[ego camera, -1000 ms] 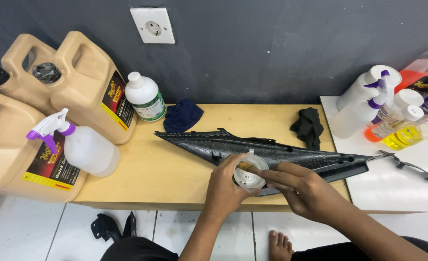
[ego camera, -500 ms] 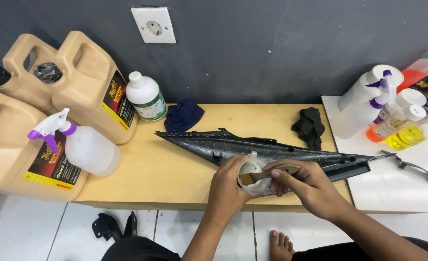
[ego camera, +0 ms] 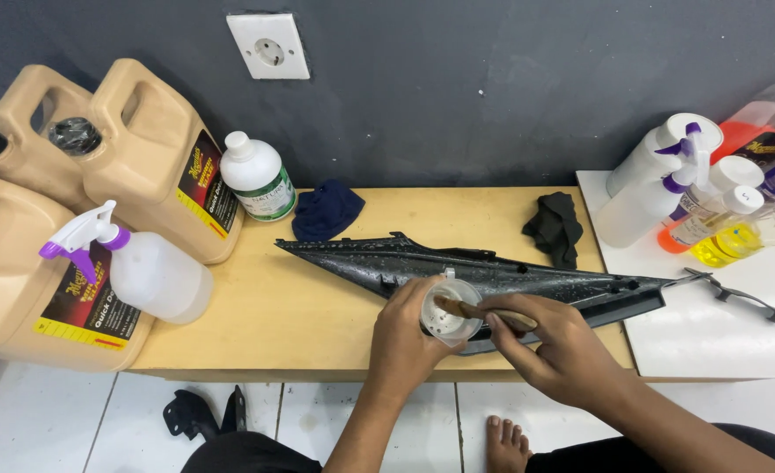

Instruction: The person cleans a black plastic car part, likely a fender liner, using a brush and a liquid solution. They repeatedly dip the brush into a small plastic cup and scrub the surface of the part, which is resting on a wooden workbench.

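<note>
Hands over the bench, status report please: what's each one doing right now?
Left hand grips small clear cup. Right hand dips brush into it. Long black panel lies beneath, nothing blocking.

You are in a small detailing or vehicle-care workshop. A low wooden worktop stands against a dark grey wall with a white socket. Big tan jugs of care fluid crowd its left end, beside a spray bottle and a white bottle. More spray bottles stand on a white board to your right. A long black trim panel lies across the worktop, with dark cloths near it. The floor is white tile.
</note>
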